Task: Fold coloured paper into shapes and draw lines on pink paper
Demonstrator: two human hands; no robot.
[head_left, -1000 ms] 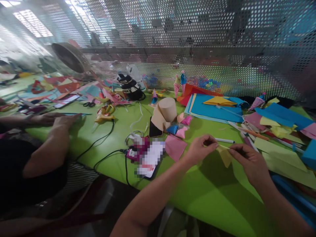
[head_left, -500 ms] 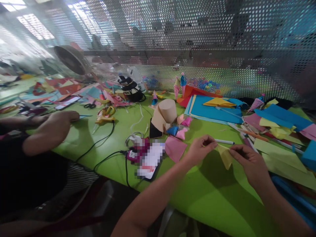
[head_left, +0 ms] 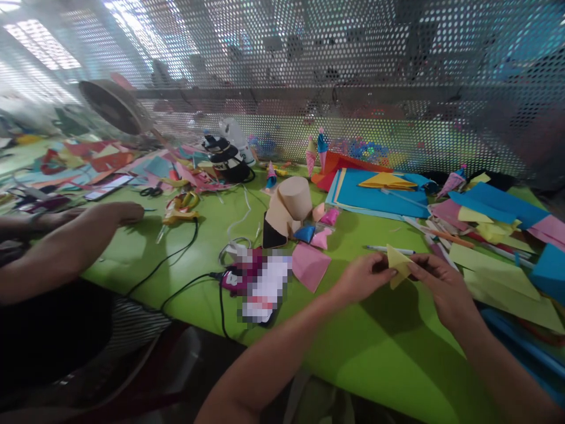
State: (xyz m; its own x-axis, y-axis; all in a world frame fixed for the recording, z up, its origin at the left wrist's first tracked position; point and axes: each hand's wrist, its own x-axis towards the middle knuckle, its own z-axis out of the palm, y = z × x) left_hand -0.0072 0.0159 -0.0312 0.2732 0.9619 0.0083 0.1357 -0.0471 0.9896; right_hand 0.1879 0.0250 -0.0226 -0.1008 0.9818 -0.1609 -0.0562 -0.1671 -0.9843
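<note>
A small folded piece of yellow paper (head_left: 398,266) is pinched between my two hands above the green table (head_left: 353,341). My left hand (head_left: 364,275) grips its left side between thumb and fingers. On the opposite side, my right hand (head_left: 436,281) holds the paper's right corner. Just behind the paper lies a white pen (head_left: 384,249), partly covered by it. To the left of my left hand a pink paper square (head_left: 310,266) lies flat, near small blue and pink folded pieces (head_left: 321,237).
A phone (head_left: 266,288) and a purple power strip (head_left: 241,278) with cables lie left of my forearm. Behind are a tan paper roll (head_left: 295,197) and blue sheets (head_left: 379,197). Paper scraps (head_left: 498,265) cover the right side. A person's arm (head_left: 75,244) reaches in at the left.
The yellow paper has been turned and raised, its tip now pointing up instead of hanging down. My left hand has shifted its grip lower. The view has shifted slightly.
</note>
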